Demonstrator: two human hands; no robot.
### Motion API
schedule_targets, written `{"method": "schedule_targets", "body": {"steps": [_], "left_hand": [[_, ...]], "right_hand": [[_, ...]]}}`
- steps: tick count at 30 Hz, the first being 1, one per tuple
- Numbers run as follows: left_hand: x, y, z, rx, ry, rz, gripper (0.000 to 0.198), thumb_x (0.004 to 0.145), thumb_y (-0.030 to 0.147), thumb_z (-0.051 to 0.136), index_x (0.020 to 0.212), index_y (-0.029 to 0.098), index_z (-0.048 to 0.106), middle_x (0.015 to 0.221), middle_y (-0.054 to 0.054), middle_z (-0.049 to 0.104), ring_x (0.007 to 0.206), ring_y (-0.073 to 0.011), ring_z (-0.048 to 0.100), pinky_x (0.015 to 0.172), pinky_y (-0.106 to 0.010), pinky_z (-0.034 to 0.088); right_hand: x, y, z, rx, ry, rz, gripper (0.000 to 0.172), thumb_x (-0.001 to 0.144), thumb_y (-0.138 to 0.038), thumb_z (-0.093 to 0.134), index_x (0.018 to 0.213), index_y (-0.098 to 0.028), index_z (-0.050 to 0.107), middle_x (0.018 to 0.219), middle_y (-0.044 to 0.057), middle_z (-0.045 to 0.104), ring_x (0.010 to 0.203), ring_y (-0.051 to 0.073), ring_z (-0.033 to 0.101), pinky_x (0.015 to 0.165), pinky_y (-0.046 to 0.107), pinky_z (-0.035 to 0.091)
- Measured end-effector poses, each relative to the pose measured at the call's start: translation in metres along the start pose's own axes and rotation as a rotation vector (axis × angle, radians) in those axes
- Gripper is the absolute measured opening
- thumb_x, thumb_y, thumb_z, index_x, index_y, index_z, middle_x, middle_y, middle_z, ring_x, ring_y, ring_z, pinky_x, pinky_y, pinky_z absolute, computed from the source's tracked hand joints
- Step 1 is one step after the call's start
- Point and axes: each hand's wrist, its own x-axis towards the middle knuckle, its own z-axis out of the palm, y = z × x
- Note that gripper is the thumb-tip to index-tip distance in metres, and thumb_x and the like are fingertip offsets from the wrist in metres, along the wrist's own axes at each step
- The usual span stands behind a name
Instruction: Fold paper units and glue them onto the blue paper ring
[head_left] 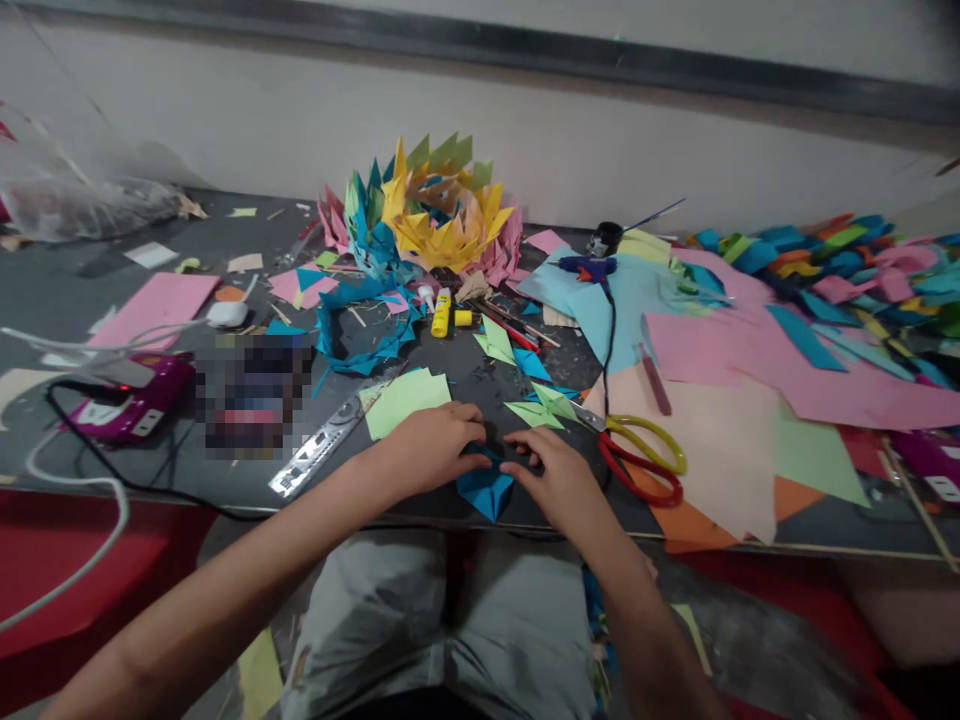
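Note:
A small piece of folded blue paper (486, 492) lies near the table's front edge, with its pointed end toward me. My left hand (446, 440) is bent over its left side, with the thumb on the paper and the fingers curled behind it. From the right, my right hand (551, 465) pinches at the upper right edge with thumb and curled fingers. Part of the blue sheet's far side is hidden by my fingers. Light green paper squares (409, 400) lie beyond my left hand. A green folded paper star (546, 405) rests past my right hand.
Scissors with red and yellow handles (645, 460) lie right of my hands, a ruler (319, 445) to the left. Farther back are a blue ring of folded paper (330, 345), a yellow glue stick (442, 313), a glue gun (589, 268) and a multicoloured paper piece (405, 225). Pink sheets (697, 345) spread rightward.

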Motion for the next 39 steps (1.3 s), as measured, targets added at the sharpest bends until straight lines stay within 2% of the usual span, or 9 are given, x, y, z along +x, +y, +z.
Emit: {"method": "schedule_targets", "body": {"steps": [4,8,11,14,19,25,32,35,39], "left_hand": [[0.000,0.001,0.007,-0.123,0.009,-0.033,0.018,0.085,0.025,0.048,0.082,0.019,0.065,0.091,-0.002,0.058,0.081,-0.0134,0.059,0.073,-0.023,0.044],[-0.001,0.001,0.013,-0.168,0.042,-0.075,0.016,0.078,0.032,0.059,0.084,0.019,0.064,0.095,-0.002,0.057,0.087,-0.0169,0.058,0.074,-0.025,0.045],[-0.002,0.001,0.014,-0.188,0.044,-0.064,0.021,0.082,0.036,0.053,0.086,0.018,0.065,0.094,-0.003,0.058,0.084,-0.0162,0.059,0.074,-0.026,0.046],[-0.003,0.005,0.014,-0.168,0.048,-0.068,0.018,0.086,0.024,0.048,0.085,0.018,0.065,0.093,-0.004,0.059,0.084,-0.0157,0.059,0.076,-0.026,0.045],[-0.005,0.016,0.008,-0.099,-0.003,-0.299,0.022,0.077,0.017,0.056,0.099,0.017,0.058,0.085,-0.004,0.064,0.078,-0.0205,0.061,0.063,-0.028,0.045],[-0.006,0.022,0.007,-0.134,-0.073,-0.476,0.010,0.076,0.024,0.056,0.084,0.020,0.062,0.079,-0.003,0.066,0.073,-0.0216,0.062,0.054,-0.025,0.038],[-0.015,0.017,0.018,-0.247,-0.002,-0.415,0.005,0.078,0.022,0.055,0.080,0.021,0.059,0.074,0.001,0.064,0.064,-0.0151,0.058,0.052,-0.021,0.033],[-0.018,0.013,0.027,-0.298,0.077,-0.360,0.010,0.080,0.022,0.055,0.089,0.021,0.058,0.081,0.001,0.064,0.072,-0.0146,0.059,0.058,-0.021,0.037],[-0.022,0.007,0.037,-0.307,0.176,-0.268,0.009,0.081,0.018,0.054,0.088,0.019,0.059,0.088,0.000,0.063,0.084,-0.0150,0.059,0.069,-0.022,0.040]], "right_hand": [[-0.006,0.006,-0.007,0.146,-0.027,-0.074,0.017,0.085,-0.024,0.047,0.085,-0.021,0.064,0.086,0.005,0.062,0.082,0.017,0.058,0.073,0.028,0.046],[-0.016,0.007,-0.020,0.263,-0.134,-0.032,0.020,0.083,-0.031,0.051,0.098,-0.022,0.062,0.098,0.006,0.060,0.091,0.018,0.057,0.079,0.030,0.046],[-0.020,0.002,-0.020,0.163,-0.119,0.015,0.024,0.074,-0.030,0.063,0.098,-0.023,0.062,0.096,0.005,0.059,0.091,0.020,0.056,0.080,0.032,0.046],[-0.017,-0.007,-0.013,0.051,-0.060,0.073,0.028,0.072,-0.024,0.065,0.099,-0.021,0.060,0.093,0.005,0.058,0.086,0.019,0.057,0.074,0.031,0.046],[-0.003,-0.011,-0.013,-0.028,-0.130,0.136,0.027,0.071,-0.019,0.065,0.097,-0.020,0.058,0.090,0.003,0.058,0.076,0.016,0.056,0.065,0.027,0.044],[0.006,-0.008,-0.016,0.011,-0.201,0.119,0.017,0.069,-0.014,0.063,0.084,-0.022,0.058,0.084,0.000,0.057,0.071,0.013,0.053,0.062,0.024,0.040],[0.010,-0.005,-0.015,0.172,-0.270,0.136,0.017,0.071,-0.013,0.061,0.086,-0.021,0.058,0.067,-0.004,0.054,0.062,0.011,0.050,0.057,0.022,0.037],[0.014,-0.002,-0.009,0.249,-0.217,0.033,0.021,0.074,-0.017,0.062,0.095,-0.022,0.061,0.077,-0.001,0.059,0.067,0.012,0.053,0.061,0.023,0.039],[0.020,0.002,0.002,0.214,-0.137,-0.192,0.007,0.076,-0.019,0.062,0.082,-0.021,0.066,0.078,0.001,0.062,0.076,0.014,0.056,0.069,0.025,0.041]]}}
